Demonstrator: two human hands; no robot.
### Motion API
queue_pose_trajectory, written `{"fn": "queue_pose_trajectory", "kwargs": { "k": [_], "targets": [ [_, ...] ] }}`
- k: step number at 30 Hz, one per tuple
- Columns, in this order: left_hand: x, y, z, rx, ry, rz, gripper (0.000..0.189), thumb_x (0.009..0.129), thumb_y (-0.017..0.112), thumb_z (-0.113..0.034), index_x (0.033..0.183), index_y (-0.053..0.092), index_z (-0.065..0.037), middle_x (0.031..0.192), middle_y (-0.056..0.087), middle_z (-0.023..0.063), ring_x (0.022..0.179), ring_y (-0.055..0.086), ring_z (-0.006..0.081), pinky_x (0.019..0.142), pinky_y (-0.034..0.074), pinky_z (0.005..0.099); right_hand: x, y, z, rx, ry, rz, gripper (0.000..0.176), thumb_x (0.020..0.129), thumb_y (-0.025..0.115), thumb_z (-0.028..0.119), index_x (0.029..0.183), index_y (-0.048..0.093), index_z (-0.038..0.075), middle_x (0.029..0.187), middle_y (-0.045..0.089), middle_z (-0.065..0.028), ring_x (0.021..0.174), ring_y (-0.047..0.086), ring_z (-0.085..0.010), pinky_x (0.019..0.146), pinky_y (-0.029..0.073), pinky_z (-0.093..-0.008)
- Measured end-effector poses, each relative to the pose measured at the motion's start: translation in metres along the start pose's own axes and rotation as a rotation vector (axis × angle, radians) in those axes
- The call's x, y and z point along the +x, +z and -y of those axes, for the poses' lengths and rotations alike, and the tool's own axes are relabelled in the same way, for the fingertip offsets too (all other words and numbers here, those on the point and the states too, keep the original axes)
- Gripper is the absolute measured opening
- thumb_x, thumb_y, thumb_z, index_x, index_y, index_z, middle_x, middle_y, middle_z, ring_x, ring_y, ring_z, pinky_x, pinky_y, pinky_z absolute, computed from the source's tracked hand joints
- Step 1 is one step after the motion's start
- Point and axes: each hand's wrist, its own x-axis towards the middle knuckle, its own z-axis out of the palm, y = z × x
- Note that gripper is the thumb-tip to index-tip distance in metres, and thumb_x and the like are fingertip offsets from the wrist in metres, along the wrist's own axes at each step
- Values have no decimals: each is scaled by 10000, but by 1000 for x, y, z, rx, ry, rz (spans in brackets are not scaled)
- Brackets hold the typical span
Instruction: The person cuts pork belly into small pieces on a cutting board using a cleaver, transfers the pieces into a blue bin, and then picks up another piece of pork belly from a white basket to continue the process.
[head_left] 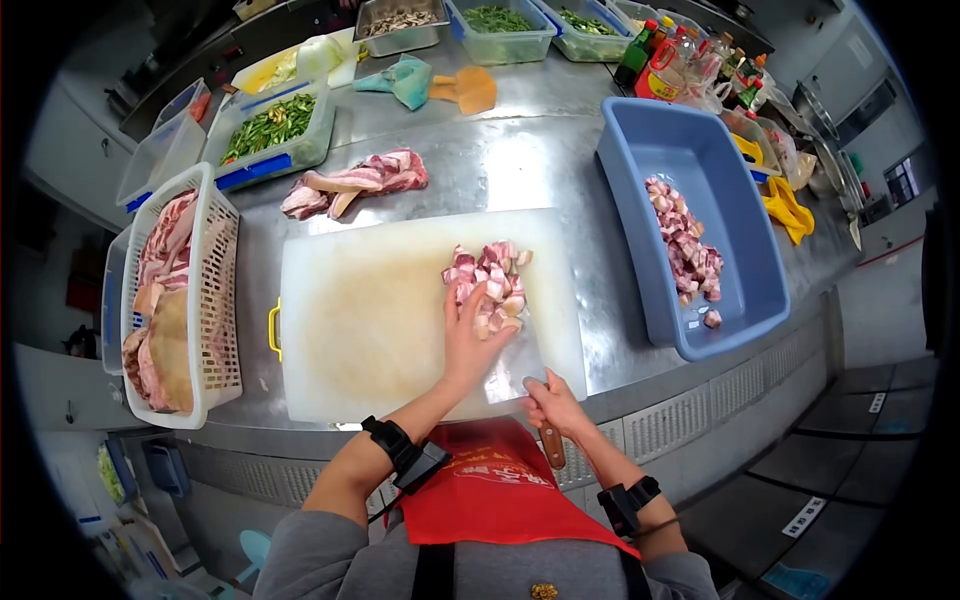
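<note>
On the white cutting board lies a heap of diced pink and white meat, toward the board's right side. My left hand rests against the near left of the heap with its fingers spread. The wooden handle of a cleaver is gripped in my right hand. Its broad blade reaches forward under or beside the near meat cubes; the exact overlap is hidden. Behind the board lie uncut strips of meat. More cubes sit inside a blue tub on the right.
A white basket of large meat pieces stands left of the board. Behind it is a container of cut green peppers. Cloths and vegetable containers are along the back. Bottles and a yellow cloth are at the right.
</note>
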Motion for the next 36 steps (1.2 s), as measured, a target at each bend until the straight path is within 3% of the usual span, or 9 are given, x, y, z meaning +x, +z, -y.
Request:
{"fn": "queue_pose_trajectory", "kwargs": {
  "k": [6,12,16,19,24,27,30,34,36],
  "targets": [
    [32,12,-63,-37,134,81,733,698,836,-224,1345,506,-123,1498,246,218,1341,359,408,1056,377,450,-23,-23,30,79,-139,-7,156,973,518,172,1093,453,95,662,453,-15,451,364,-75,409,352,-254],
    [87,64,-171,-335,521,310,620,792,748,-280,1349,514,-141,1464,289,251,1350,353,407,1085,337,458,-75,-75,75,259,-402,-186,155,958,542,191,1061,441,135,626,437,-3,406,335,-60,368,306,-238],
    [105,79,-197,-259,692,215,548,809,713,-221,1322,544,-132,1424,378,211,1320,389,375,1068,355,429,-130,-118,122,316,-579,-305,84,965,493,166,1009,429,133,634,437,8,409,339,-37,345,296,-205],
    [113,76,-149,-199,499,106,427,822,624,-41,1244,580,-89,1301,466,178,1251,449,332,1044,368,401,-158,-144,153,47,-638,-579,98,948,491,144,1004,454,72,668,469,-12,451,411,-72,391,384,-239],
    [98,79,-43,218,355,324,436,804,637,-79,1233,585,-140,1376,420,174,1255,427,376,1016,385,457,-150,-185,147,-465,-696,-867,134,939,485,133,1019,500,25,633,507,-20,486,496,-106,422,416,-278],
    [85,97,-38,303,385,473,428,800,672,-112,1219,599,-164,1372,449,188,1242,453,403,1020,401,458,-142,-171,139,-430,-809,-994,215,933,485,114,1120,522,15,600,541,-33,527,544,-106,444,419,-301],
    [83,128,-26,383,490,507,450,792,687,-130,1229,590,-174,1386,444,177,1251,450,393,1016,396,477,-150,-173,146,-762,-906,-1083,213,929,494,91,1124,521,10,608,546,-37,523,547,-109,450,423,-300],
    [84,166,-8,576,598,509,494,758,627,-21,1226,590,-174,1409,428,171,1277,435,372,1051,342,528,-165,-153,143,-254,-954,-867,185,948,482,87,1113,518,11,667,504,-12,475,457,-94,437,405,-265],
    [87,176,0,582,644,455,447,763,578,-6,1172,604,-186,1232,546,131,1138,532,323,948,373,496,-175,-146,135,-75,-935,-757,156,939,468,77,1083,499,27,680,476,-17,459,403,-79,427,393,-248]
  ]
}}
